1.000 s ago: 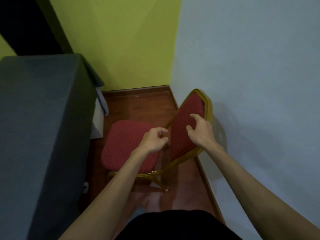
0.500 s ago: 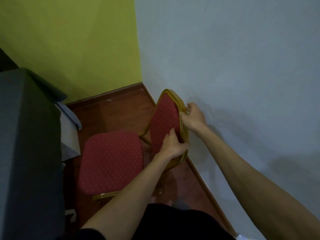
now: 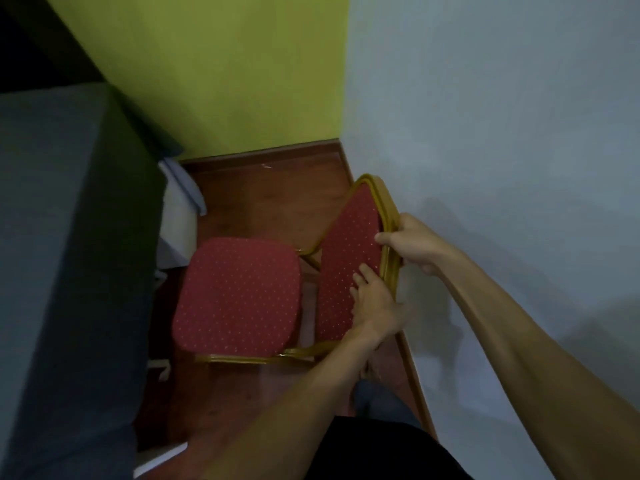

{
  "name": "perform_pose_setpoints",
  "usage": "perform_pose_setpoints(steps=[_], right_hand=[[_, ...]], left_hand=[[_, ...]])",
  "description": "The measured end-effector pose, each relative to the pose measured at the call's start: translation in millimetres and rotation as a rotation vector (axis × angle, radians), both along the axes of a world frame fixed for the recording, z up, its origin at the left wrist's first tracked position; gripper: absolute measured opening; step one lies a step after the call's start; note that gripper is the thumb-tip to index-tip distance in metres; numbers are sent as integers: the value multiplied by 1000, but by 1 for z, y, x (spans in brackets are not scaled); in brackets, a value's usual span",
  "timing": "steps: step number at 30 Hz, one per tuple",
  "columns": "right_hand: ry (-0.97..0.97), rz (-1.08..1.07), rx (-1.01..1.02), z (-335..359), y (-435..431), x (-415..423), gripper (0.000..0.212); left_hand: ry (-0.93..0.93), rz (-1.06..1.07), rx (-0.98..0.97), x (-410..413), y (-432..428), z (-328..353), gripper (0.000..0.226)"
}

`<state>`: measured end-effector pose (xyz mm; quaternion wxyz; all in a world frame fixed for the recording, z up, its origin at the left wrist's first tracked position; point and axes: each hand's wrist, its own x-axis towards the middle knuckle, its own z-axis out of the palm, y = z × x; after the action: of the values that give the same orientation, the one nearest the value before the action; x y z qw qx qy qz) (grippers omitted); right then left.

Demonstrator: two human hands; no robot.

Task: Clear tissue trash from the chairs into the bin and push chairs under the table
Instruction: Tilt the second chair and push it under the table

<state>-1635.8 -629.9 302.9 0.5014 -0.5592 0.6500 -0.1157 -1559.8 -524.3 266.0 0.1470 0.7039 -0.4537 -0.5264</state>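
A chair with a red dotted seat [image 3: 239, 296] and a gold frame stands on the wooden floor between the table and the wall. Its red backrest [image 3: 346, 265] leans close to the pale wall. My right hand [image 3: 412, 244] grips the gold top edge of the backrest. My left hand [image 3: 375, 308] holds the same backrest lower down, fingers on the red padding. The seat is bare; I see no tissue on it and no bin in view.
A table under a dark grey cloth [image 3: 69, 254] fills the left side, its white under-cloth [image 3: 180, 209] hanging by the chair. A green wall closes the far end, a pale wall [image 3: 502, 168] runs along the right. Narrow wooden floor [image 3: 270, 202] lies beyond the chair.
Both hands went from hovering in front of the backrest to gripping its edge. The seat now sits closer to the table's side, and the view shifted.
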Motion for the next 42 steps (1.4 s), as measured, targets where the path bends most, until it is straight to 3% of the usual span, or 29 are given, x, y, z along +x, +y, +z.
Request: perform_pose_setpoints(steps=[6, 12, 18, 29, 37, 42], right_hand=[[-7, 253, 22, -4, -61, 34, 21], [-83, 446, 76, 1, -84, 88, 8], [-96, 560, 135, 8, -93, 150, 22], [-206, 444, 263, 6, -111, 238, 25], [-260, 417, 407, -4, -132, 270, 21], [-288, 442, 440, -6, -132, 314, 32]], left_hand=[[-87, 270, -67, 23, -33, 9, 102], [-136, 494, -61, 60, -43, 17, 95], [-152, 671, -37, 112, -46, 19, 88], [-107, 510, 35, 200, -72, 7, 97], [-57, 495, 33, 233, -77, -9, 100], [-103, 537, 31, 275, -77, -11, 101]])
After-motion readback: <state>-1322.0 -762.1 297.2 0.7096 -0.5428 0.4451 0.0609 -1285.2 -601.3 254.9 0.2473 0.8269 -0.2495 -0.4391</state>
